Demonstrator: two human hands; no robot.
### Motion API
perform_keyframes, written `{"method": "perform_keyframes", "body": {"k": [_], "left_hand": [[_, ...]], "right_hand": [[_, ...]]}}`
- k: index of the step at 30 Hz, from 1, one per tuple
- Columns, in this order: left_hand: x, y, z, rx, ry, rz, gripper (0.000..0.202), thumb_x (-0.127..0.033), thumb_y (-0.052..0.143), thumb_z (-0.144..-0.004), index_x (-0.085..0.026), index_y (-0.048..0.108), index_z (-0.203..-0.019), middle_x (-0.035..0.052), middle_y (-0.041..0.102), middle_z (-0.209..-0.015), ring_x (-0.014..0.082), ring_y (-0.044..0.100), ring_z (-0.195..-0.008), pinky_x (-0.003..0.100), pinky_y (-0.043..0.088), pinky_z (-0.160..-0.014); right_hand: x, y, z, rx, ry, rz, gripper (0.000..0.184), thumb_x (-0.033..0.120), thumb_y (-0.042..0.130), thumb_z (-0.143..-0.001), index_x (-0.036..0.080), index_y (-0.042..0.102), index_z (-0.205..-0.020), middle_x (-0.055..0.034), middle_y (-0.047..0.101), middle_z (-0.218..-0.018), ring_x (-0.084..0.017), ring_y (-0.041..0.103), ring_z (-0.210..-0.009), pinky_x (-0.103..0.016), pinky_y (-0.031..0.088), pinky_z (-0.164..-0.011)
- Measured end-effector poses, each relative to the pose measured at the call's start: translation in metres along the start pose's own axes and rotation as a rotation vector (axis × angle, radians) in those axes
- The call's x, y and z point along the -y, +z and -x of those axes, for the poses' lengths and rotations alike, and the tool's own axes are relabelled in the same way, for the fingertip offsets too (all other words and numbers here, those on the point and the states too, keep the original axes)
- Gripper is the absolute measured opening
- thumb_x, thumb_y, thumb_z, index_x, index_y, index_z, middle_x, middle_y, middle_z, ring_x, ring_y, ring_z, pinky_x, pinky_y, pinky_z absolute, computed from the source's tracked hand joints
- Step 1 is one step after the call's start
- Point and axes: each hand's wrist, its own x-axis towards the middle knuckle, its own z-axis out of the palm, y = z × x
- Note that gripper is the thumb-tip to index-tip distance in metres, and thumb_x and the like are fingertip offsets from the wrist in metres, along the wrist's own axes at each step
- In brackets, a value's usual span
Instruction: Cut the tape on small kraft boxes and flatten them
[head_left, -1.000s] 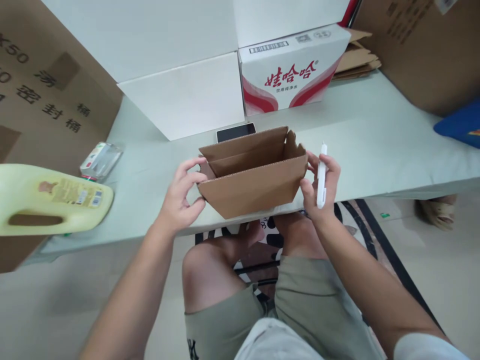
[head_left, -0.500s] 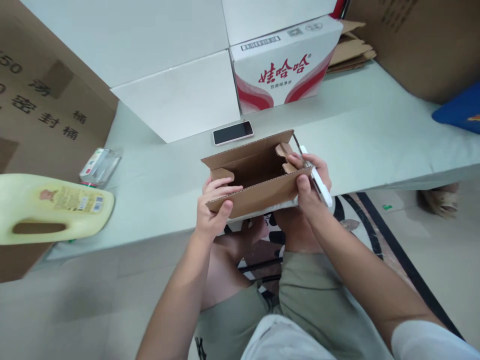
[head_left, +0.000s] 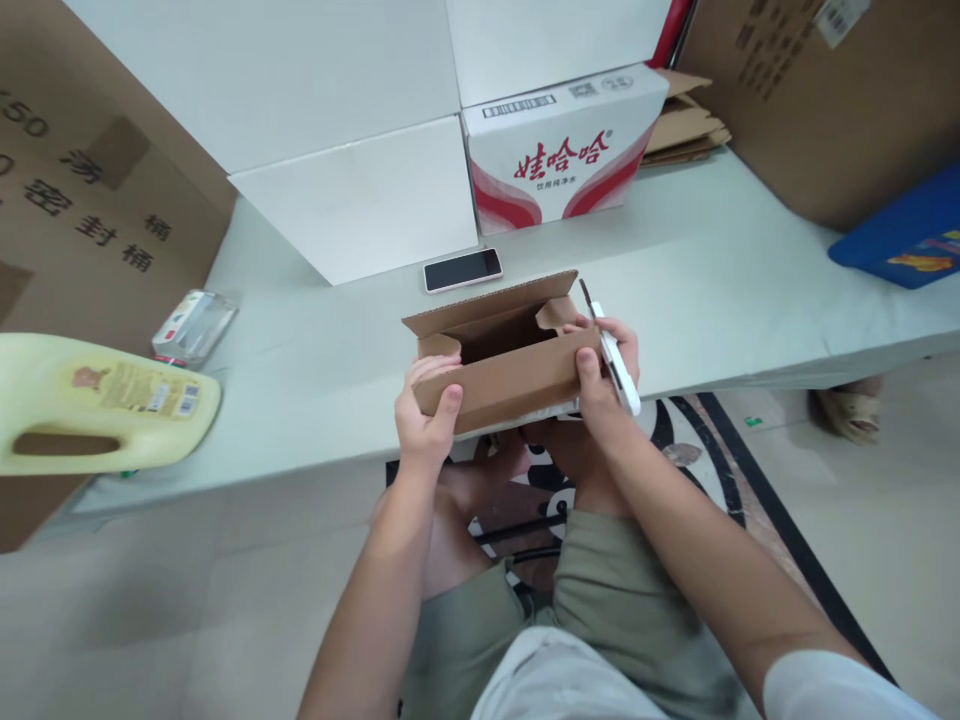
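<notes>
A small brown cardboard box [head_left: 517, 385] with its top flaps raised is held over the table's front edge, its opening facing up toward me. My left hand [head_left: 426, 410] grips its left end, thumb on the near wall and fingers at the inside by the end flap. At the right end my right hand [head_left: 607, 375] pinches the box, with the thumb on the near wall and fingertips inside. Between that hand's fingers and the box end is also a slim white utility knife [head_left: 619, 368] with a dark blade-like strip pointing away. The box's bottom is hidden.
A phone [head_left: 463, 270] lies behind the box, before white cartons [head_left: 375, 200] and a red-and-white carton [head_left: 566, 160]. On the left are a yellow jug [head_left: 150, 400], a clear package [head_left: 195, 328] and a large carton [head_left: 97, 200]; a blue container [head_left: 900, 230] stands right.
The view has shifted slightly. The box has tilted a little, showing more of its near wall, and the left fingers sit lower at its edge. Both hands keep their grip.
</notes>
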Motion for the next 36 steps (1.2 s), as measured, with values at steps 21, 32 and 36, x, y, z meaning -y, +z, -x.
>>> {"method": "perform_keyframes", "body": {"k": [21,32,36], "left_hand": [[0.017,-0.025,0.004,0.155,-0.225,0.127,0.096,-0.055,0.077,-0.083,-0.046,0.017,-0.159,0.0108,0.019,-0.174,0.0337,0.027,-0.159,0.058,0.033,-0.124],[0.026,-0.020,-0.001,0.149,-0.250,0.123,0.088,-0.058,0.073,-0.085,-0.045,0.026,-0.158,0.0071,0.025,-0.172,0.0327,0.023,-0.160,0.056,0.028,-0.127],[0.025,-0.021,-0.002,0.147,-0.231,0.104,0.088,-0.061,0.074,-0.083,-0.042,0.030,-0.157,0.0091,0.032,-0.168,0.0335,0.030,-0.157,0.054,0.031,-0.126]], "right_hand": [[-0.007,0.003,0.009,-0.004,-0.094,-0.049,0.033,0.035,0.055,-0.099,0.028,0.050,-0.131,-0.0109,0.062,-0.142,-0.026,0.056,-0.142,-0.056,0.040,-0.123],[-0.011,0.006,-0.002,0.017,-0.115,0.002,0.026,0.043,0.051,-0.100,0.030,0.052,-0.123,-0.0079,0.068,-0.124,-0.028,0.059,-0.135,-0.060,0.041,-0.120],[-0.013,0.005,-0.002,-0.006,-0.117,0.018,0.027,0.044,0.051,-0.100,0.030,0.051,-0.122,-0.0078,0.067,-0.123,-0.029,0.060,-0.133,-0.061,0.040,-0.120]]}}
